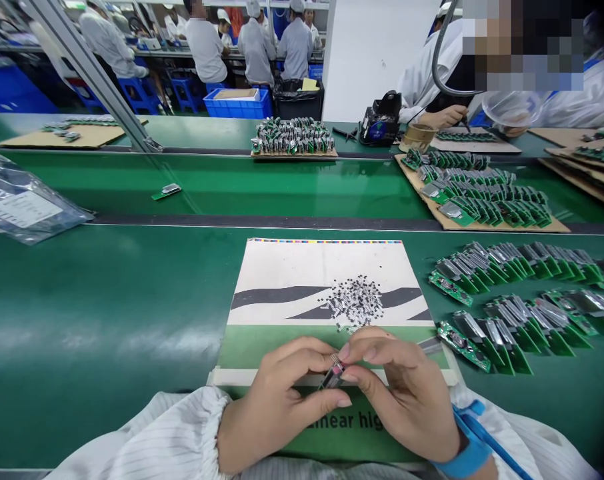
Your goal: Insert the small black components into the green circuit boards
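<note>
As the bare left hand (pixel 275 403) and bare right hand (pixel 402 397) closed on a small black-and-silver electronic component (pixel 333 375), pinching it fingertip to fingertip, it hung over the lower edge of a white-and-green printed card (pixel 282 267), below a heap of tiny black-and-silver parts (pixel 355 303)

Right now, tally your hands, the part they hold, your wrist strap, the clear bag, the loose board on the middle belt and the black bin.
Hands: 2 (left hand, right hand)
Held part: 1
Wrist strap: 1
Clear bag: 1
Loose board: 1
Black bin: 1
Total: 7
</note>
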The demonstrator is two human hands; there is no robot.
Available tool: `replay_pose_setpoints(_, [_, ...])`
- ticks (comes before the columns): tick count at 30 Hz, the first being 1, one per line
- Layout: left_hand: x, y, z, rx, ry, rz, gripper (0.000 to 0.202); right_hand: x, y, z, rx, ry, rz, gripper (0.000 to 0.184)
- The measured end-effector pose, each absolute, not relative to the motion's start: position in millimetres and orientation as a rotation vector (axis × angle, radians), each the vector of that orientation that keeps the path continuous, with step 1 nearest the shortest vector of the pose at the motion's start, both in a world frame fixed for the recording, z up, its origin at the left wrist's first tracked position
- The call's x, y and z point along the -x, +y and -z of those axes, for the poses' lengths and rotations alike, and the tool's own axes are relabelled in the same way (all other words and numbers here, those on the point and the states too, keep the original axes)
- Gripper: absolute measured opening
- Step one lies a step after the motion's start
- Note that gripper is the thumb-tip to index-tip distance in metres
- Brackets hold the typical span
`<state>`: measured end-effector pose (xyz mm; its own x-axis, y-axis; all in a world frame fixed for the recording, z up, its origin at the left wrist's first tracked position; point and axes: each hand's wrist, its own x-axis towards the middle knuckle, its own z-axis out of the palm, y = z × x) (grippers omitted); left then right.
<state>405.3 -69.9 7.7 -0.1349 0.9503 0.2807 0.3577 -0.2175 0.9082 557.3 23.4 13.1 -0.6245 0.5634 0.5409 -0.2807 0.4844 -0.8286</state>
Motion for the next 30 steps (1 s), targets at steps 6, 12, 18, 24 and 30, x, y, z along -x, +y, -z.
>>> replay_pose_setpoints(6, [-403.9, -69.8, -6.1, -1.832, 1.509, -1.382, 0.019, -558.8, 22.1, -14.6, 0.334, -1.905, -1.28, 0.025])
replay_pose_setpoints(12, [-401.7, -69.7, -3.7, -1.985, 1.546, -1.374, 0.019, -562.2, 23.6, -13.5, 0.4, -1.987, -1.285, 0.019])
replay_pose_setpoints(18, [-401.4, -66.8, -2.1, -1.967, 1.488, -1.414, 0.017, -563.0, 28.0, -16.4, 0.324, -2.016, -1.253, 0.021])
replay_pose_setpoints(24, [-399.9, -63.1, -1.8, -1.927, 1.455, -1.47, 0.018, -566.7, 35.3, -15.3, 0.288, -2.042, -1.268, 0.026])
replay_pose_setpoints(30, [-399.5, -64.6, 4.9, -1.886, 1.434, -1.491, 0.025, -567.5, 40.5, -13.5, 0.333, -2.307, -1.073, 0.01])
